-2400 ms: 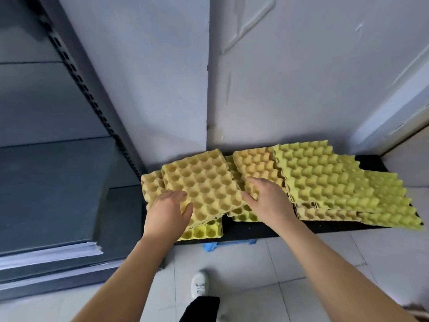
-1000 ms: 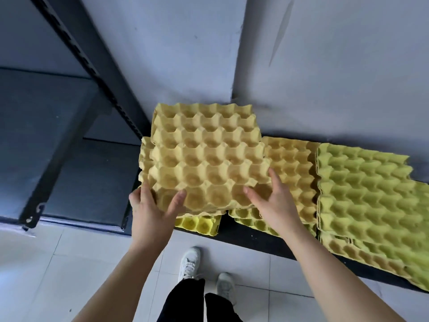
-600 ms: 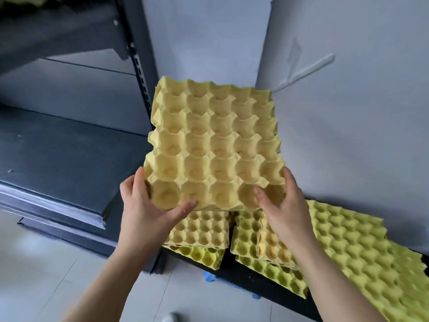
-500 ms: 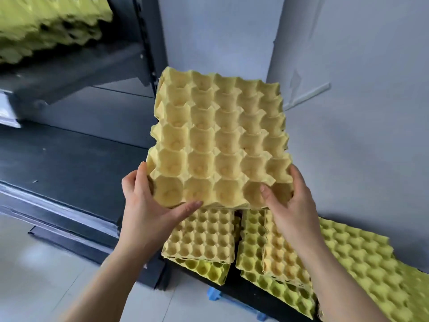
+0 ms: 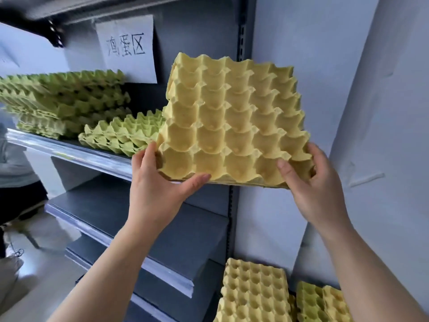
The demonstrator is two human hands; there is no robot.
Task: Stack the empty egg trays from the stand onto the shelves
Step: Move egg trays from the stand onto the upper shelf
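Pale yellow moulded-pulp egg tray (image 5: 234, 126) is held tilted in the air, just right of the upper grey metal shelf (image 5: 69, 151). Its near corners are gripped by left hand (image 5: 153, 189) and right hand (image 5: 318, 189), fingers (image 5: 148, 156) curled round the edge. Green pulp trays (image 5: 65, 98) are stacked on that shelf. The white paper sign (image 5: 130, 49) is handwritten "鸡蛋区".

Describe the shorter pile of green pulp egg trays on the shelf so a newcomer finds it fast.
Find the white paper sign on the back of the dark grey metal shelving; the board below it holds green trays. The shorter pile of green pulp egg trays lies right of the taller green stack, a few trays high.
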